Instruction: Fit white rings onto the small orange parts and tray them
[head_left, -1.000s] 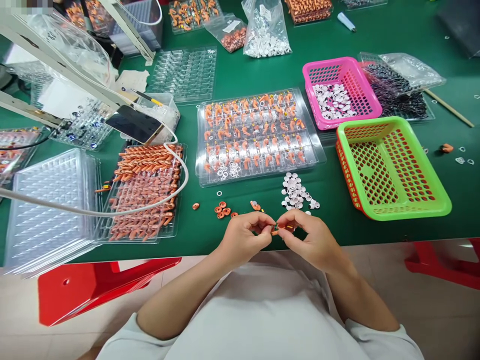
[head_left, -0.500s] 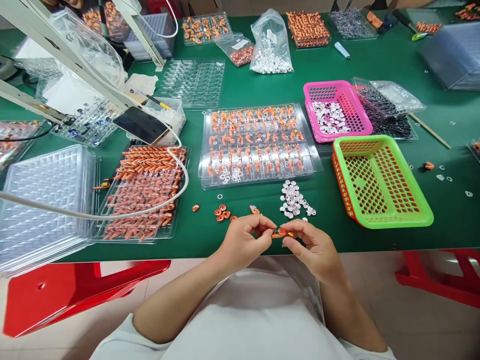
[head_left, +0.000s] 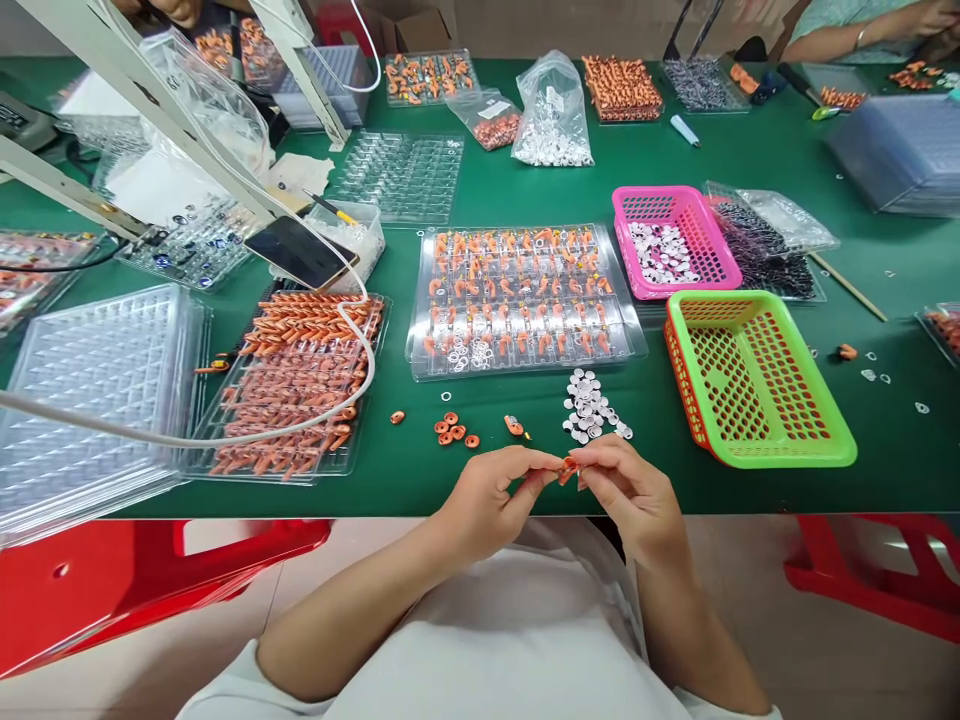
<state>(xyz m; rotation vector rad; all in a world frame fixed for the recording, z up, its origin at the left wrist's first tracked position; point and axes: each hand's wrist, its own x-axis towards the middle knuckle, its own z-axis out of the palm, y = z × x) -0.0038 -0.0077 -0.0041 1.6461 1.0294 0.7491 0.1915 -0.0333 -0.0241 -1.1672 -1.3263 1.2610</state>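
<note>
Turned since half a second ago, the orange part (head_left: 568,471) is now tilted between the two hands instead of lying level. Left hand (head_left: 487,500) has thumb and forefinger pinched on it; right hand (head_left: 637,505) has its fingertips against the other side. It is held above the near edge of the green table (head_left: 480,190). The part is small and shiny, but the fingers hide most of its shape.

Just beyond lie white discs (head_left: 587,402) in a pile and several orange rounds (head_left: 451,430). Behind these, a clear tray (head_left: 635,340) contains rows of curved orange pieces, with white rings gathered at its near left corner. To the right, a pink basket (head_left: 718,232) holds more white discs, and a green basket (head_left: 829,456) sits inside a red basket (head_left: 679,385). Farther away, a tall bag (head_left: 551,118) of white pieces and a flatter bag (head_left: 491,125) of copper-coloured pieces carry labels, too small to read.
</note>
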